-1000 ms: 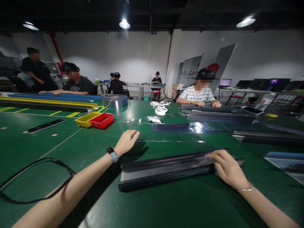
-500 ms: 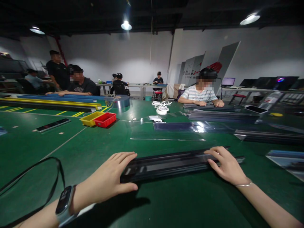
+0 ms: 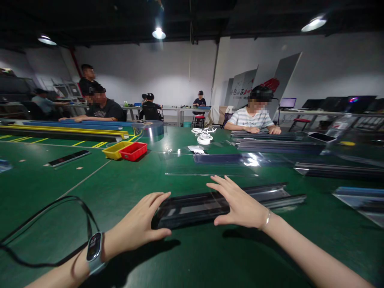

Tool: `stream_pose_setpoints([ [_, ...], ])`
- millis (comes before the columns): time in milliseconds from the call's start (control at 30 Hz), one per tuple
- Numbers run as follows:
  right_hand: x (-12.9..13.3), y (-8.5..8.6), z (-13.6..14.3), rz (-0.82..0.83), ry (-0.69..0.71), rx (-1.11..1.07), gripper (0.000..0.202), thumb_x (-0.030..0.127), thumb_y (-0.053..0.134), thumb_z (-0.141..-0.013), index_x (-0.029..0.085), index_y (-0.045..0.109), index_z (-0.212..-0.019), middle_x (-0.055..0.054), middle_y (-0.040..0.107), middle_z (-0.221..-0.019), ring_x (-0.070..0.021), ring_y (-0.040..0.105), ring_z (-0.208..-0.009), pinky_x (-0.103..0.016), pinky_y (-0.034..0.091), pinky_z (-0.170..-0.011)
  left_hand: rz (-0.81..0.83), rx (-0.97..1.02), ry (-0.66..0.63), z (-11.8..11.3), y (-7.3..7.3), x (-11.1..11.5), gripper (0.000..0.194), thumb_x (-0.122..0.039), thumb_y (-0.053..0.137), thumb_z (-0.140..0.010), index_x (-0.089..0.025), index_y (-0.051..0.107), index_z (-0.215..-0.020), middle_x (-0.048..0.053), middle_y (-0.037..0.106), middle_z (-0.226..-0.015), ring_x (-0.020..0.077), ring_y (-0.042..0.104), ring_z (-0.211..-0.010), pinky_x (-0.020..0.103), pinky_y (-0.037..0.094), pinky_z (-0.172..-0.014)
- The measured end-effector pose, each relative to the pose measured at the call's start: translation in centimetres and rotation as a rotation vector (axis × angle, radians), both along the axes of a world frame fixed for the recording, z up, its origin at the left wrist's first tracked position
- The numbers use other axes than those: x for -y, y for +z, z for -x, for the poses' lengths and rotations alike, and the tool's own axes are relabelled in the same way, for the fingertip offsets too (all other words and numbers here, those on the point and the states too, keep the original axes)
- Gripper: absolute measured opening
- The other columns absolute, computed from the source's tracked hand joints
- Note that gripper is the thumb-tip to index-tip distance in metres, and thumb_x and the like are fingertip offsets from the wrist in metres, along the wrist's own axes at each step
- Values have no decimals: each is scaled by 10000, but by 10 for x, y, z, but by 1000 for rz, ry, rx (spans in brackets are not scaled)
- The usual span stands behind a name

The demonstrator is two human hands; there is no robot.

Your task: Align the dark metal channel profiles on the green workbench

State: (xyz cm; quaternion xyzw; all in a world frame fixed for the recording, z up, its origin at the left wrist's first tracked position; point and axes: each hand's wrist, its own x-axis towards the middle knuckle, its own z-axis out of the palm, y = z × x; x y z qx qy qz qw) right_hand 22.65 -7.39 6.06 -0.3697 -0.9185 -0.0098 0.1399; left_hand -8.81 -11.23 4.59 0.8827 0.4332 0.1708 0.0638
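Observation:
A long dark bundle of channel-shaped strips [image 3: 192, 209], partly glossy like clear film, lies on the green table before me. My left hand [image 3: 147, 224] spans its left end, thumb at the near side and stretched fingers at the far side; whether it presses on the strips I cannot tell. Over the bundle's middle is my right hand [image 3: 237, 204], fingers spread wide and thumb apart, with nothing held in it. The bundle's right end sticks out beyond my right wrist. Part of its middle is hidden behind that hand.
Beyond the bundle lies a clear film sheet [image 3: 216, 160], with more dark strips [image 3: 342, 171] to the right. A yellow bin [image 3: 115, 150], a red bin [image 3: 133, 151] and a phone [image 3: 69, 158] are at left. A black strap [image 3: 87, 212] loops near my left arm. Co-workers sit across the table.
My right hand has left the bundle's right end and moved left to its middle, fingers spreading. The left hand stays at the left end. A standing person in the background has shifted right.

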Motion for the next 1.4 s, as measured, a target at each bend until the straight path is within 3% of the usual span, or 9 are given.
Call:
stream_pose_setpoints([
  [100,-12,-2,13,61,51,12,885,690,484,-580,217,255,-1292,-103,396,-1238,-264,308,-1169,-493,115,-997,4,-1,-7,-1,-4,3,634,-465,507,-739,-270,250,-1285,74,326,-1283,245,360,-1137,400,350,-934],
  [167,-18,-4,15,113,57,22,832,683,474,-598,233,295,-1274,-87,461,-1153,-246,400,-1082,-480,198,-968,11,8,-3,-2,-7,2,554,-429,474,-775,-284,274,-1272,66,300,-1299,237,368,-1136,392,362,-928],
  [267,-19,-7,13,173,22,32,733,664,447,-642,247,357,-1238,-72,500,-1055,-220,471,-945,-413,358,-840,35,28,-15,-4,-12,-4,514,-384,424,-818,-295,237,-1288,61,254,-1327,222,357,-1151,386,353,-941],
  [400,-18,-8,3,138,-43,41,663,645,424,-675,258,391,-1212,-62,516,-987,-210,483,-870,-385,389,-765,60,10,-60,-13,-16,-18,539,-374,391,-838,-286,157,-1315,58,192,-1363,217,279,-1203,389,305,-977],
  [533,-31,-13,-12,96,-76,41,620,624,411,-699,266,395,-1205,-66,518,-986,-217,492,-874,-378,394,-755,34,24,-109,-26,-17,-45,517,-382,385,-839,-272,192,-1307,66,216,-1354,211,271,-1206,398,294,-980],
  [733,-66,-20,-35,64,-137,18,575,598,387,-729,256,413,-1191,-72,529,-994,-223,508,-893,-386,395,-760,-44,25,-208,-47,-22,-106,504,-416,401,-823,-254,267,-1281,65,273,-1321,196,295,-1188,376,275,-989],
  [833,-77,-21,-40,74,-137,19,575,595,391,-729,253,418,-1190,-72,532,-998,-217,513,-887,-379,402,-755,-68,46,-219,-53,-25,-121,495,-412,407,-817,-243,295,-1268,69,297,-1303,192,309,-1177,358,287,-981],
  [1033,-79,-18,-37,70,-115,26,588,573,413,-731,268,373,-1233,-70,502,-1073,-215,487,-944,-384,396,-799,-118,131,-205,-50,-27,-118,539,-423,474,-769,-228,324,-1249,83,342,-1261,210,333,-1148,378,304,-958],
  [1400,-74,-15,-29,-120,-132,29,596,548,447,-724,263,376,-1242,-93,441,-1166,-248,413,-1052,-438,345,-867,-56,327,-183,-48,-23,-117,511,-358,473,-776,-199,317,-1235,83,404,-1194,200,386,-1099,361,331,-935],
])
